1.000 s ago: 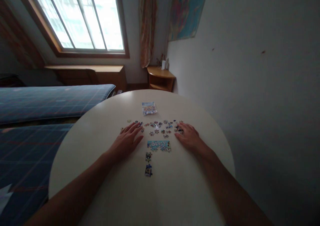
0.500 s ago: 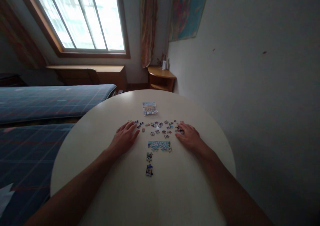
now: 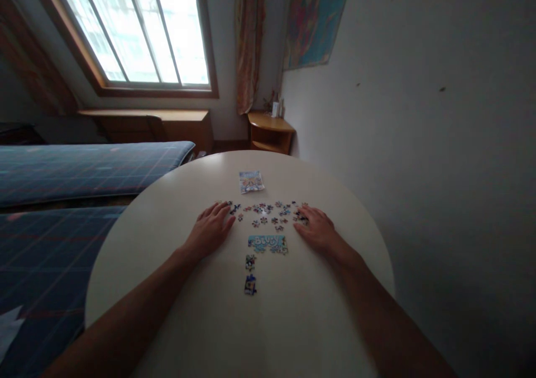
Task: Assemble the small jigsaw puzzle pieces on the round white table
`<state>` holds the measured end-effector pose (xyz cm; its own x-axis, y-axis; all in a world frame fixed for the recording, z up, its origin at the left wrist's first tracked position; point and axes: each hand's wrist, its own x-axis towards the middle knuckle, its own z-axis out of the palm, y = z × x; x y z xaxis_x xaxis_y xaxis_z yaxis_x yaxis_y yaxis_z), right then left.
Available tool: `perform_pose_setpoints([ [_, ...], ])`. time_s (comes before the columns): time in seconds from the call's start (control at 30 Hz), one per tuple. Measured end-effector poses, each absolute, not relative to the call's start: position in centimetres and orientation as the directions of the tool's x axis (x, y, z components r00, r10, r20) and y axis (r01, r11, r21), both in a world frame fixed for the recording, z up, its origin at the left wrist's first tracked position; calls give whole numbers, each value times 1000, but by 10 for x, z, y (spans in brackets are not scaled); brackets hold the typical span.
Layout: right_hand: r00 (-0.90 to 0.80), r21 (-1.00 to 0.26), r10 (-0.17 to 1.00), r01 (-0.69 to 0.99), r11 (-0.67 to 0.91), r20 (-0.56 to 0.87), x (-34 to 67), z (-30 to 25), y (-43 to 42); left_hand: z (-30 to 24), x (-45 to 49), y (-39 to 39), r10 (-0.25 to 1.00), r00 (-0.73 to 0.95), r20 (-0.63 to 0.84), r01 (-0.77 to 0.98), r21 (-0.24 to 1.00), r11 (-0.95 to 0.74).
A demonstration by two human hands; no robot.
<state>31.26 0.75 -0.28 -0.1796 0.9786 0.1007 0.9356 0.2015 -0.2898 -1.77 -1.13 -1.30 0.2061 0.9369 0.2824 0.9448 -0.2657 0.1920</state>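
Observation:
My left hand [image 3: 211, 224] lies open on the table, its fingertips at the left end of a spread of loose jigsaw pieces [image 3: 263, 220]. On the other side my right hand [image 3: 316, 227] rests open, its fingers touching or partly covering the dark pieces [image 3: 298, 216] at the right end. Between my hands and a little nearer to me is a joined puzzle strip [image 3: 267, 243] with "Bluey" lettering. Below its left end lie a small jigsaw section [image 3: 250, 262] and, nearer still, a bluish section [image 3: 250, 285], each apart from the strip.
A picture sheet or packet [image 3: 251, 181] lies on the round white table [image 3: 293, 322], beyond the pieces. Plaid mattresses [image 3: 54, 255] are at the left, and a bare wall [image 3: 439, 171] rises at the right. A corner shelf [image 3: 271, 122] stands behind the table.
My left hand has shifted very slightly at the left end of the pieces. My right hand, the strip and the small sections look the same.

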Motion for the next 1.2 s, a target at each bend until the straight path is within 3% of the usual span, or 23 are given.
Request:
perform_pose_setpoints([
  [0.27, -173, -277, 980, 941, 193, 95, 314, -7, 9, -8, -19, -12, 950, 91, 298, 972, 181, -150],
  [0.53, -178, -279, 980, 940, 195, 85, 313, -4, 8, -6, -17, -14, 939, 157, 307, 962, 169, -216],
  [0.7, -177, -284, 981, 939, 194, 85, 312, -3, 8, -8, -17, -14, 954, 100, 282, 976, 160, -150],
  [0.97, -176, -290, 980, 936, 197, 97, 314, -6, 9, -12, -19, -14, 918, 240, 316, 947, 132, -292],
  [1.2, -193, -288, 975, 932, 218, 111, 314, -7, 9, -5, -17, -12, 885, 224, 408, 934, 169, -314],
])
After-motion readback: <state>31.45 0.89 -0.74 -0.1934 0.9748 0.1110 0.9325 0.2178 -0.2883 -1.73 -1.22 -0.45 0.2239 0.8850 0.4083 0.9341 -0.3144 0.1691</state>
